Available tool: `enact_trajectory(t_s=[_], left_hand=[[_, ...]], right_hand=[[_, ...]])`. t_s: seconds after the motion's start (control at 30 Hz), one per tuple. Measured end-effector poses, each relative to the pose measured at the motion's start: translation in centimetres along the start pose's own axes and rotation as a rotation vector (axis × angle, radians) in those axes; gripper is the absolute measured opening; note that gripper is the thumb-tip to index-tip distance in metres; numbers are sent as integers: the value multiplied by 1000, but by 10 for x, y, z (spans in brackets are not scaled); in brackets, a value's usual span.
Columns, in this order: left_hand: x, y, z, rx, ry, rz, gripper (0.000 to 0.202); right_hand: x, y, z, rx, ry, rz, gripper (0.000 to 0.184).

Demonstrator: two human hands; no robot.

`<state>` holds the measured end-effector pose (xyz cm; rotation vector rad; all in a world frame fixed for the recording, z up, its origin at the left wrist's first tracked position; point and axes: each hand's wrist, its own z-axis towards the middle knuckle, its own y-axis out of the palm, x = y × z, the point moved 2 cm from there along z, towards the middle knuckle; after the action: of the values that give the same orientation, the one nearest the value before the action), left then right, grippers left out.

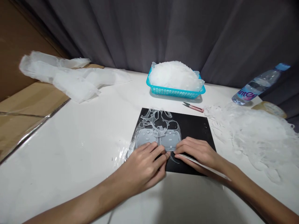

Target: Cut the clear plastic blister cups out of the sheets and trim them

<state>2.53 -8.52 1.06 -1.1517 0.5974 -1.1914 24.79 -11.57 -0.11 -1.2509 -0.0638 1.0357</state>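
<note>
A translucent moulded silicone sheet (pixel 171 140) with two rounded rectangular panels lies on a black mat (pixel 193 129). Loose see-through trim strips (pixel 161 119) curl over its far side. My left hand (pixel 147 161) presses on the near edge of the sheet, its fingers bent and the thumb and forefinger closed at the middle of that edge. My right hand (pixel 198 152) is closed around a slim, pale, tapered tool, perhaps tweezers (pixel 210 168), with its tip at the sheet's near right corner. What the left fingertips pinch is partly hidden.
Behind the mat stands a blue basket (pixel 175 92) heaped with white translucent pieces. Pink-handled thread snips (pixel 193 107) lie before it. At right are a pile of clear scraps (pixel 261 133), a water bottle (pixel 259 85) and a tape roll (pixel 269 109). Translucent sheets (pixel 70 74) lie at left across cardboard (pixel 35 99).
</note>
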Motion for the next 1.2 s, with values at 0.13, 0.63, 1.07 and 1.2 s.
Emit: enact_trajectory(t_s=[0.13,0.63,1.07,1.2], left_hand=[[1,2,0,-16,-17,-11,19],[-1,0,-2,-2,20,-3,20],[-4,4,-3,1,26,29,22],[-4,4,-4,36,71,68,23]], right_hand=[[-1,-1,-3,24,-12,-26,5],[-2,0,2,33,-68,-142,9],[-4,6,-4,91,-154,-265,5],[-1,13,-5,60,-173,-261,9]])
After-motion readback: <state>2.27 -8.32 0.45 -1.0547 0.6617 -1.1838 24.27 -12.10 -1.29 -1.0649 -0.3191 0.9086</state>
